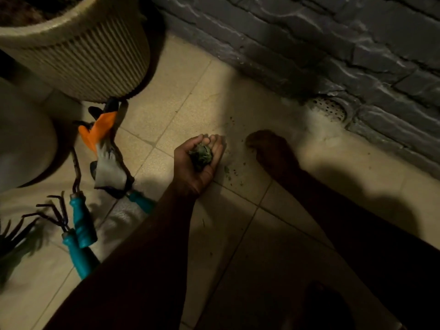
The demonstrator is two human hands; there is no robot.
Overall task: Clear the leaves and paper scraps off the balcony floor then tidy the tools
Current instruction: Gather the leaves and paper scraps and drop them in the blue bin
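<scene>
My left hand [197,160] lies palm up on the tiled balcony floor [238,234], fingers curled round a clump of green leaves [201,156]. My right hand [269,148] rests knuckles up on the floor just to its right, dark and blurred; its fingers cannot be made out. Small leaf crumbs [228,172] are scattered between the two hands. To the left lie garden tools with teal handles: a hand rake [71,234], a second tool [81,217], and a third teal handle [140,201]. An orange and white glove [104,151] lies across them.
A ribbed beige plant pot [78,55] stands at the upper left, with another pale pot [21,136] at the left edge. A dark stone wall [333,44] runs along the back, with a round floor drain [329,110] at its foot.
</scene>
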